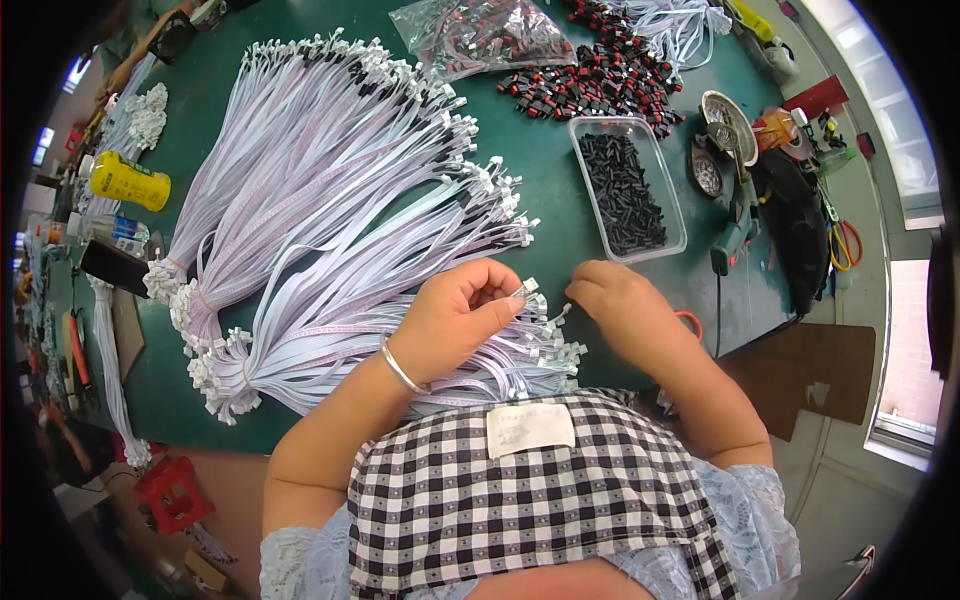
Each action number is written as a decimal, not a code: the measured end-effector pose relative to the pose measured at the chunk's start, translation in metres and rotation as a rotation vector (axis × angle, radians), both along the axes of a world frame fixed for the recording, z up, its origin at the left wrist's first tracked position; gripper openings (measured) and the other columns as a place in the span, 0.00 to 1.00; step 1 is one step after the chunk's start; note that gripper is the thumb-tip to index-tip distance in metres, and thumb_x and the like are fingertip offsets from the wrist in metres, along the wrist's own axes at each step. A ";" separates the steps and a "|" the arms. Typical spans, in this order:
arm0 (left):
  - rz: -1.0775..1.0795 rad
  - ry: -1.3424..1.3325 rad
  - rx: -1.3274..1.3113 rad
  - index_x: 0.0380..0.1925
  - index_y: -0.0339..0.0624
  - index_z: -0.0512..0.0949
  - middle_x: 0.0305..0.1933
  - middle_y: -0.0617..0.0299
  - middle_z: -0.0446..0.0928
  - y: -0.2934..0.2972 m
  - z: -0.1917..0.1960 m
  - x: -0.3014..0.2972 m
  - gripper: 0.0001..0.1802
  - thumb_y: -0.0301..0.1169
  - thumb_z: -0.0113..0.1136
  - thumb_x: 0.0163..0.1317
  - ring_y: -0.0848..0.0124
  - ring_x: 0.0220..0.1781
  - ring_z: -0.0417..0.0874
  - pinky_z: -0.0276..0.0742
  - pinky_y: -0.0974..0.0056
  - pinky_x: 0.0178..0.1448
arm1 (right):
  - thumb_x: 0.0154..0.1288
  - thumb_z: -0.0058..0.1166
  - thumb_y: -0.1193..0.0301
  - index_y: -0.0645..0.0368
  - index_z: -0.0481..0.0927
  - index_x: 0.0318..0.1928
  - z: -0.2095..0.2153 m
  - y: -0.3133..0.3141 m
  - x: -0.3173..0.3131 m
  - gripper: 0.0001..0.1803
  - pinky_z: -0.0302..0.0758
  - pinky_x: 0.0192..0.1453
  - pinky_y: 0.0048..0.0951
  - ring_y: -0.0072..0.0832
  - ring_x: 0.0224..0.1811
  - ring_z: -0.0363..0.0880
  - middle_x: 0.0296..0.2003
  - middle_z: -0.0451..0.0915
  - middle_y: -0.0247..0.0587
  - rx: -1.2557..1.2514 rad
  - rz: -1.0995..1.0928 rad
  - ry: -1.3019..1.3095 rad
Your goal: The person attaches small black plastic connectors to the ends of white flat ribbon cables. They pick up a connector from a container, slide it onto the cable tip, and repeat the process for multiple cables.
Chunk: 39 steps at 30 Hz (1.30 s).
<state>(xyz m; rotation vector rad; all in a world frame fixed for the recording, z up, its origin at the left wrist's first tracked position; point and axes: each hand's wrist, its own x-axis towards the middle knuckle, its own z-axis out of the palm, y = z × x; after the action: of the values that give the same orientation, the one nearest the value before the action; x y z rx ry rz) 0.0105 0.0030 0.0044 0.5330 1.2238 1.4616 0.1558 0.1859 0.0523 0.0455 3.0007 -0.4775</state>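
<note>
Bundles of white flat ribbon cables (300, 190) fan out across the green table, with white plugs at their tied left ends and loose right ends. Over the nearest bundle, my left hand (450, 315) pinches a cable end by its small white connector (529, 288) between thumb and forefinger. My right hand (625, 305) is just to the right, apart from the left, its fingertips drawn together; whatever they hold, if anything, is too small to make out. Farther along the loose ends, many cables carry black pieces (440, 92).
A clear plastic box (683, 235) of small black sleeves stands beyond my right hand. Behind it lie a heap of red-and-black parts (600, 85) and a clear bag (480, 35). A heat tool (735, 235), metal dishes (728, 110) and scissors (848, 245) sit at right; a yellow bottle (130, 181) at left.
</note>
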 end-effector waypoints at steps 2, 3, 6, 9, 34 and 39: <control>0.001 -0.050 0.009 0.40 0.37 0.75 0.38 0.68 0.75 0.000 -0.001 -0.001 0.08 0.22 0.59 0.60 0.81 0.39 0.75 0.72 0.74 0.46 | 0.53 0.57 0.78 0.61 0.80 0.36 0.000 -0.003 -0.001 0.08 0.76 0.39 0.31 0.35 0.37 0.79 0.33 0.77 0.41 -0.121 -0.119 0.085; 0.007 -0.072 0.004 0.40 0.37 0.74 0.38 0.68 0.75 -0.001 -0.001 0.000 0.08 0.22 0.59 0.60 0.81 0.39 0.75 0.72 0.74 0.46 | 0.53 0.58 0.78 0.61 0.81 0.37 -0.001 -0.006 -0.003 0.08 0.76 0.38 0.30 0.34 0.35 0.80 0.33 0.78 0.40 -0.185 -0.178 0.126; 0.000 -0.072 0.009 0.40 0.36 0.74 0.38 0.67 0.75 0.000 0.002 -0.002 0.08 0.22 0.58 0.60 0.81 0.41 0.75 0.72 0.74 0.46 | 0.54 0.60 0.78 0.60 0.83 0.38 0.015 -0.017 -0.015 0.09 0.76 0.35 0.28 0.30 0.31 0.80 0.31 0.81 0.40 -0.636 -0.401 0.189; -0.006 -0.083 0.030 0.40 0.36 0.75 0.39 0.67 0.76 -0.001 -0.002 0.001 0.07 0.22 0.57 0.61 0.80 0.42 0.75 0.72 0.73 0.47 | 0.54 0.59 0.80 0.60 0.83 0.38 0.007 -0.027 -0.030 0.09 0.75 0.36 0.25 0.27 0.31 0.80 0.30 0.81 0.40 -0.845 -0.381 0.368; 0.106 -0.120 0.066 0.37 0.38 0.76 0.40 0.65 0.77 0.000 0.006 0.002 0.06 0.22 0.60 0.59 0.80 0.41 0.75 0.72 0.73 0.49 | 0.61 0.56 0.81 0.66 0.78 0.39 -0.006 -0.035 -0.018 0.06 0.80 0.42 0.22 0.23 0.38 0.82 0.34 0.81 0.38 -1.343 -0.666 0.136; 0.139 -0.041 0.073 0.39 0.38 0.74 0.38 0.67 0.75 0.001 -0.002 0.007 0.09 0.19 0.59 0.58 0.81 0.39 0.75 0.72 0.74 0.46 | 0.58 0.57 0.81 0.64 0.80 0.37 -0.004 -0.033 -0.019 0.06 0.78 0.41 0.24 0.23 0.37 0.81 0.34 0.81 0.39 -0.767 -0.405 0.258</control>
<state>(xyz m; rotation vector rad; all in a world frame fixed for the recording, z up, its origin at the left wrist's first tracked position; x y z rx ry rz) 0.0173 0.0043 0.0024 0.4728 1.1980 1.6318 0.1372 0.1528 0.0486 0.5641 2.7991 -1.7435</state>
